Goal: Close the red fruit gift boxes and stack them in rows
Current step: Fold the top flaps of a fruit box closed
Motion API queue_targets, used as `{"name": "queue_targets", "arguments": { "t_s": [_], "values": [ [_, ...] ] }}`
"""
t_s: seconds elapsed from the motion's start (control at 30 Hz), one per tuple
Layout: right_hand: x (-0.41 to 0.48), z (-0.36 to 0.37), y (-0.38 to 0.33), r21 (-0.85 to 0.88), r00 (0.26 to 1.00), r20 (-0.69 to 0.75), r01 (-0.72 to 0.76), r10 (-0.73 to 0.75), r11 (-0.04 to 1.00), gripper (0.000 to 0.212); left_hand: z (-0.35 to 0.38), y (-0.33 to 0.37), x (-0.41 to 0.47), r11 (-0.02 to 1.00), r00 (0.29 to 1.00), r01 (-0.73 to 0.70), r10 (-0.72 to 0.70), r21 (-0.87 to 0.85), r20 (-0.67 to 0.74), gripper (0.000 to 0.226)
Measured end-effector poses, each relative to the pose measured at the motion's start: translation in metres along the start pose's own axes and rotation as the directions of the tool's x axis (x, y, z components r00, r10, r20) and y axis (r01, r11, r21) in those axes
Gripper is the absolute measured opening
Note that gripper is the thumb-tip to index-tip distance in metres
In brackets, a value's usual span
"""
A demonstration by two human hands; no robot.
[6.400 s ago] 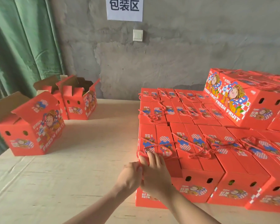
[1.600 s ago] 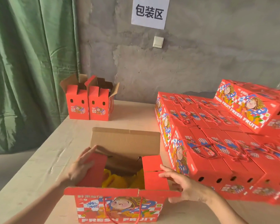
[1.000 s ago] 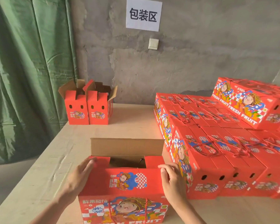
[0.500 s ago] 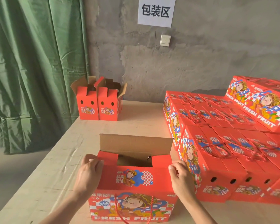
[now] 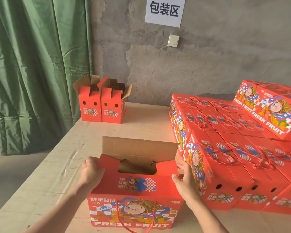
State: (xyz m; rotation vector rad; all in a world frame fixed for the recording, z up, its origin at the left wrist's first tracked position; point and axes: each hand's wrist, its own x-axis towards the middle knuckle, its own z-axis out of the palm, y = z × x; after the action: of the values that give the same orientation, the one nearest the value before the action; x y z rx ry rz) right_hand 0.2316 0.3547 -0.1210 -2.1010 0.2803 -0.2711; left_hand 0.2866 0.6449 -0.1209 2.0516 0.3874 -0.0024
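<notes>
A red fruit gift box (image 5: 136, 206) stands on the table right in front of me, rope handle hanging down its front. Its printed near flap lies folded over the top, while the brown rear flap (image 5: 139, 148) still stands upright over a dark gap. My left hand (image 5: 90, 170) grips the box's upper left edge, fingers curled over the side flap. My right hand (image 5: 185, 179) grips the upper right edge, thumb on top. Closed red boxes (image 5: 225, 158) sit in rows just to the right, almost touching the box.
A second layer of closed boxes (image 5: 267, 108) lies on the rows at the far right. Two open red boxes (image 5: 101, 106) stand side by side at the table's back left. A green curtain (image 5: 32, 73) hangs left of the wooden table (image 5: 57, 165), with a concrete wall behind.
The side flaps and then the printed near flap came down over the fruit. Since half a second ago my hands have moved out to the box's upper side edges.
</notes>
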Motion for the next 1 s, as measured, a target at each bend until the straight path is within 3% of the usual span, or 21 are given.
{"name": "queue_targets", "arguments": {
  "t_s": [0.07, 0.13, 0.3, 0.4, 0.57, 0.7, 0.87, 0.93, 1.0],
  "values": [
    [0.003, -0.002, -0.002, 0.05, 0.996, 0.064, -0.06, 0.057, 0.997, 0.056, 0.001, 0.005, 0.001, 0.984, 0.99, 0.14, -0.137, -0.109, 0.039, 0.038],
    [0.007, -0.003, -0.002, 0.07, 0.991, 0.107, -0.087, 0.079, 0.994, 0.063, 0.002, 0.008, 0.002, 0.977, 0.985, 0.172, -0.168, -0.124, 0.042, 0.05],
    [0.025, -0.005, -0.019, 0.058, 0.976, 0.203, -0.089, 0.076, 0.994, 0.094, 0.004, 0.002, -0.014, 0.989, 0.993, -0.117, 0.116, 0.095, 0.013, 0.063],
    [0.025, -0.002, -0.018, 0.045, 0.977, 0.204, -0.065, 0.054, 0.997, 0.091, 0.004, 0.003, -0.021, 0.963, 0.977, -0.211, 0.215, 0.17, -0.005, 0.064],
    [0.016, 0.0, -0.003, 0.11, 0.98, 0.187, 0.045, -0.066, 0.993, 0.071, 0.005, 0.001, -0.02, 0.961, 0.974, -0.218, 0.225, 0.17, -0.028, 0.072],
    [0.014, -0.002, -0.001, 0.159, 0.98, 0.181, 0.053, -0.082, 0.986, 0.06, 0.004, 0.001, -0.022, 0.966, 0.966, -0.25, 0.254, 0.065, -0.056, 0.084],
    [0.013, -0.004, 0.002, 0.196, 0.959, 0.247, 0.093, -0.141, 0.976, 0.055, 0.0, 0.003, -0.028, 0.927, 0.933, -0.344, 0.355, 0.149, -0.055, 0.109],
    [0.013, -0.012, 0.003, 0.123, 0.936, 0.33, 0.088, -0.124, 0.989, 0.063, 0.0, 0.003, -0.029, 0.911, 0.924, -0.365, 0.38, 0.192, -0.046, 0.108],
    [0.017, -0.027, 0.0, 0.007, 0.875, 0.478, 0.091, -0.084, 0.996, 0.087, -0.001, 0.002, -0.028, 0.897, 0.915, -0.389, 0.403, 0.212, -0.023, 0.104]
  ]
}}
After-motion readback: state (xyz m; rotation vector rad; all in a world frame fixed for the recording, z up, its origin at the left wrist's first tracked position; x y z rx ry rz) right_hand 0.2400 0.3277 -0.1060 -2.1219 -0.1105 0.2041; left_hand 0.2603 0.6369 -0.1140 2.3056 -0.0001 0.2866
